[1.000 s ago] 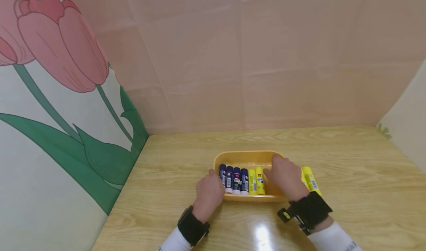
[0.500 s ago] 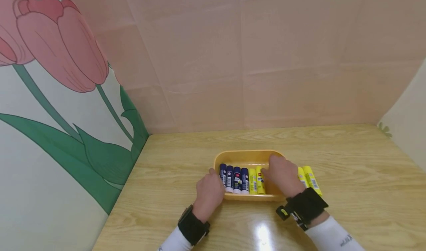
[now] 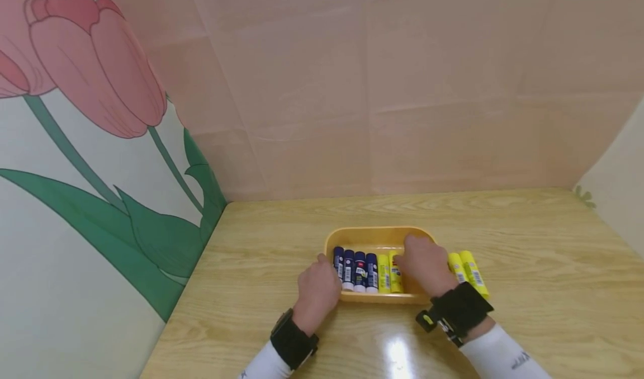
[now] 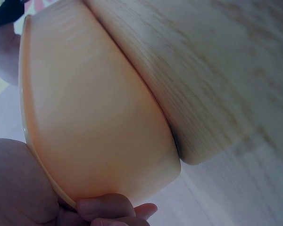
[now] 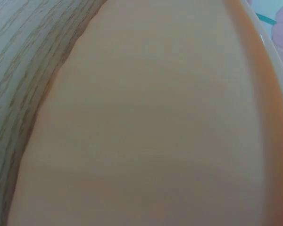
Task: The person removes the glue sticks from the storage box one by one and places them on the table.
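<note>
A shallow yellow-orange plastic tray [image 3: 377,235] sits on the table, holding a row of several navy glue sticks [image 3: 359,273] and two yellow glue sticks [image 3: 384,275]. My left hand [image 3: 318,287] grips the tray's left end; in the left wrist view its fingers [image 4: 106,205] curl at the rim. Over the tray's right part, my right hand [image 3: 424,261] has its fingertips right at the upper end of the rightmost yellow glue stick inside. The back of the hand hides most of those fingers, and I cannot tell whether they pinch it. The right wrist view shows only the tray's wall [image 5: 146,113].
Two more yellow glue sticks [image 3: 473,273] lie side by side on the wooden table [image 3: 271,239], just right of the tray. Behind the table stands a pinkish covered wall [image 3: 372,116]. A tulip-painted panel [image 3: 100,83] borders the left side.
My right hand has shifted slightly left inside the tray, uncovering more of the two yellow glue sticks outside. The left hand keeps its grip on the tray's left end.
</note>
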`<state>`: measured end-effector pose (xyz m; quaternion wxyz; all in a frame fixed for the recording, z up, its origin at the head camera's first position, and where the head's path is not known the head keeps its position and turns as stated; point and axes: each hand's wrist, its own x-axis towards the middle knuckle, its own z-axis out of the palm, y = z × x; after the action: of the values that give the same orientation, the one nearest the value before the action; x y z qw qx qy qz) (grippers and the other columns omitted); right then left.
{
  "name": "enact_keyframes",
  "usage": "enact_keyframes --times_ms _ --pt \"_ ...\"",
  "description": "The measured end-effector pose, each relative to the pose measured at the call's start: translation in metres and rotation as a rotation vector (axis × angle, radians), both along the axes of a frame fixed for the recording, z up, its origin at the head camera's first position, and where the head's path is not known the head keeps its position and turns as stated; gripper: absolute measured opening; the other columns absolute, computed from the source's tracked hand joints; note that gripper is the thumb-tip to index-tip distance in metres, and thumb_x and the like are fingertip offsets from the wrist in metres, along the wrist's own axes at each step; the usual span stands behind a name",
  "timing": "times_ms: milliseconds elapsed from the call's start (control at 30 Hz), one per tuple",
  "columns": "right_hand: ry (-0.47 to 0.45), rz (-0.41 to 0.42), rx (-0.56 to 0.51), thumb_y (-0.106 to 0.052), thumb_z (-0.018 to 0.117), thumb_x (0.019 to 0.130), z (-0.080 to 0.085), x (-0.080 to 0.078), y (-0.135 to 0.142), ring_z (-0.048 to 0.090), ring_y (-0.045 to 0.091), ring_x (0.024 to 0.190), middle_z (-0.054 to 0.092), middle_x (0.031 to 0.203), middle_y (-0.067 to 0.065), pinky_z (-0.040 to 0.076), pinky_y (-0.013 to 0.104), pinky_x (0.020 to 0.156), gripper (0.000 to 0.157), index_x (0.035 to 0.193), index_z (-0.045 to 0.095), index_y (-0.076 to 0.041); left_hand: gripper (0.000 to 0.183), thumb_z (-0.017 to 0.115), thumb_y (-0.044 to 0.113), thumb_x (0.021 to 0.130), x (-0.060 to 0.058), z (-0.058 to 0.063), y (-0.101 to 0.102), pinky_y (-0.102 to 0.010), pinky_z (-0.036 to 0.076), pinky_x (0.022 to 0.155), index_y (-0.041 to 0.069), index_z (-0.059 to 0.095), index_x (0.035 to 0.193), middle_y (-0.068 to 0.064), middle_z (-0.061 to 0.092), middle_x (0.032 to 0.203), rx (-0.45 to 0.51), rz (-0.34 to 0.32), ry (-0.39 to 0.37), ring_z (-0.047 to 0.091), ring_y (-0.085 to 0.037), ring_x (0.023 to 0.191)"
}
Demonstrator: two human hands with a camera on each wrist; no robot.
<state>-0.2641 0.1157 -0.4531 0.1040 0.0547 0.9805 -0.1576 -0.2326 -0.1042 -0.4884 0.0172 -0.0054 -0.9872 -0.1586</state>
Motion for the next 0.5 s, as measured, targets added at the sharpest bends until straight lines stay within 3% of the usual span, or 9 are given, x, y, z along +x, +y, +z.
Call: enact_keyframes --times_ms 500 --pt "0.054 0.068 0.022 -0.026 0.071 0.090 -0.0011 -0.0001 -0.0063 0.052 0.024 0.065 0.054 0.074 0.008 0.040 0.033 0.054 0.028 0.094 0.059 -0.001 0.024 0.057 0.021 0.096 -0.0003 0.0013 -0.0011 -0.031 0.043 0.047 -0.002 0.056 0.104 -0.006 0.050 0.066 -0.002 -0.002 0.007 0.050 -0.017 0.054"
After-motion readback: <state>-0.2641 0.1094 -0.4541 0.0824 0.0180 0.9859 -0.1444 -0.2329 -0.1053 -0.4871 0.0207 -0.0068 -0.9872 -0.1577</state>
